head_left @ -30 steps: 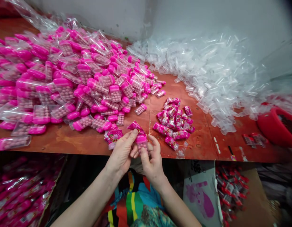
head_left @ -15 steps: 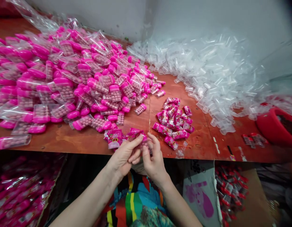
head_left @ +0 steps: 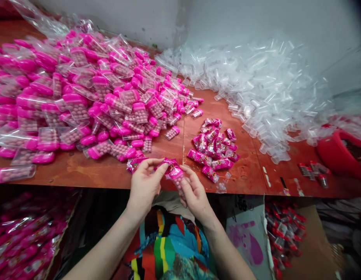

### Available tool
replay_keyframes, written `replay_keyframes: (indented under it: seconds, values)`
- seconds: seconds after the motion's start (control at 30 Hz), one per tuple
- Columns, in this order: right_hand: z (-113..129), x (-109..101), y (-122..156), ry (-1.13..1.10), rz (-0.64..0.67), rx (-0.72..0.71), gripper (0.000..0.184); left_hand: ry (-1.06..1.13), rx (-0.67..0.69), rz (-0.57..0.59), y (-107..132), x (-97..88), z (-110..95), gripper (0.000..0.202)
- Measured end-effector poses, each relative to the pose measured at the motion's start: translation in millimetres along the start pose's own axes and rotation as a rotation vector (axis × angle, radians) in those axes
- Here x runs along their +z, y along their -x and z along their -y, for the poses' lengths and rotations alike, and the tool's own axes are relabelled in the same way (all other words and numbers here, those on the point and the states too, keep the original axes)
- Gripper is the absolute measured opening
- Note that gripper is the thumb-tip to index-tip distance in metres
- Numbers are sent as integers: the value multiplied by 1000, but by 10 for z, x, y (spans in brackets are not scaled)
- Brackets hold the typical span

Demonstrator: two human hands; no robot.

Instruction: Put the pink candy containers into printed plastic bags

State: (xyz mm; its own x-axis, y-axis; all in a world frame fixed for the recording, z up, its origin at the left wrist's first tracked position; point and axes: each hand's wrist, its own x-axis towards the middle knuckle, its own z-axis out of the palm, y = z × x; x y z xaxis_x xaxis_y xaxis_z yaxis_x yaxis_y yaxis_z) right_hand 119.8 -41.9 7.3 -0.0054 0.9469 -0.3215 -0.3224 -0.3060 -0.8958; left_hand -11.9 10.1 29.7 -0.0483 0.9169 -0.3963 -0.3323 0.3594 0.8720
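Observation:
My right hand grips a small clear candy container with a pink cap and pink balls inside, tilted with its cap up and to the left. My left hand pinches a printed pink wrapper against the cap end. How far the wrapper covers the container I cannot tell. More pink wrappers lie on the table, partly behind my left hand. Right of my hands is a small heap of wrapped pink packs.
A big pile of pink-capped containers covers the table's left. Clear plastic containers are heaped at the back right. A red tub and small red-capped containers sit at the right. Boxes of pink packs and red-capped containers stand below the edge.
My left hand has shifted left and turned palm down, now pinching a wrapper at the container's cap. The container has come into clearer view in my right hand.

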Motion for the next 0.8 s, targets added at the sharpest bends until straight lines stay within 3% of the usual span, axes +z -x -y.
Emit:
replay_keyframes:
  seconds: [0.1,0.27,0.5,0.7,0.8]
  values:
    - [5,-18,45,36,3,-8,39,-87,-5,16,-97,-39,-89,27]
    - [6,0,123,-5,33,3,38,89,-130,136,-127,-12,-169,28]
    - [-90,-23,115,61,1,-85,44,165,-426,355,39,55,23,31]
    - [-155,14,132,274,-72,-227,47,154,-448,383,51,85,97,28]
    - [-109,25,122,252,-98,-195,44,159,-461,401,44,77,144,27]
